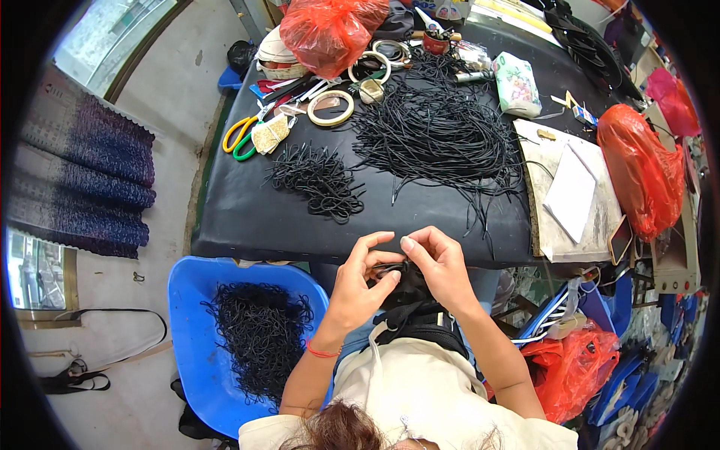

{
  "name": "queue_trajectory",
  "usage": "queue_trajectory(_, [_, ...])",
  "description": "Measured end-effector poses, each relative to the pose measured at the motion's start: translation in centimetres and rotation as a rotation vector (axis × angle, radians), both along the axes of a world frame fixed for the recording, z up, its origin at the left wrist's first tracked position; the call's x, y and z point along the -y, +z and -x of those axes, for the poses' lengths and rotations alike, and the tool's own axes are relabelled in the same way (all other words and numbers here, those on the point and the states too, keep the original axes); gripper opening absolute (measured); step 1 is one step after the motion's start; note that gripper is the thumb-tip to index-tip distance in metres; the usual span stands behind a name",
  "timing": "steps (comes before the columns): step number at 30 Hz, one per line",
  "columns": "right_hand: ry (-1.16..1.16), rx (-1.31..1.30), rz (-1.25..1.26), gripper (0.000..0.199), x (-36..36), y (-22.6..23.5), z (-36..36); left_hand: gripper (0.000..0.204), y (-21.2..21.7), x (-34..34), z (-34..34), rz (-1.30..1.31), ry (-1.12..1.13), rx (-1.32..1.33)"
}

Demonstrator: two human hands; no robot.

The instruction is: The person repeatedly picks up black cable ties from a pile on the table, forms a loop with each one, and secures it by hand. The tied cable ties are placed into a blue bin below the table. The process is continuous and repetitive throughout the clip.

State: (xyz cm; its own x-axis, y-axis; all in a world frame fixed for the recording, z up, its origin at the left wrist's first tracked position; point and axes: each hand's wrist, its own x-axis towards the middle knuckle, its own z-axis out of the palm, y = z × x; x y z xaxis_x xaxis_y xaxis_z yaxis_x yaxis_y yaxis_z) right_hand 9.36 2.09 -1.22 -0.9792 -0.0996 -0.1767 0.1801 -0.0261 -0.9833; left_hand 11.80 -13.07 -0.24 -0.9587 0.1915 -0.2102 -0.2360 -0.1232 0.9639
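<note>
Just off the front edge of the black-topped table (285, 244), my two hands are close together over my lap. My left hand (358, 283) is curled, with thumb and fingers closing on a thin black cord (388, 268). My right hand (444, 271) pinches thumb against forefinger at the same cord; its fingertips partly hide what they grip. Ahead on the table lies a large spread of long black cords (442, 139). To its left is a smaller heap of short looped black cords (319, 180).
A blue tub (180, 315) of looped black cords stands at my left. Scissors (238, 136), tape rolls (330, 109) and a red bag (330, 34) sit at the back left. A worn board (536, 176) with white paper (571, 191) and another red bag (641, 172) are at right.
</note>
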Motion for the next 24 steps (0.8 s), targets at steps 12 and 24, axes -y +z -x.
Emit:
queue_trajectory(12, [-0.095,-0.118,0.013,0.015,0.6,0.6,-0.3,0.013,0.6,-0.5,0.3,-0.081,-0.082,0.101])
queue_trajectory(24, [-0.157,-0.038,0.148,0.018,0.1,1.0,0.3,0.020,0.0,-0.7,0.4,-0.038,-0.052,-0.014])
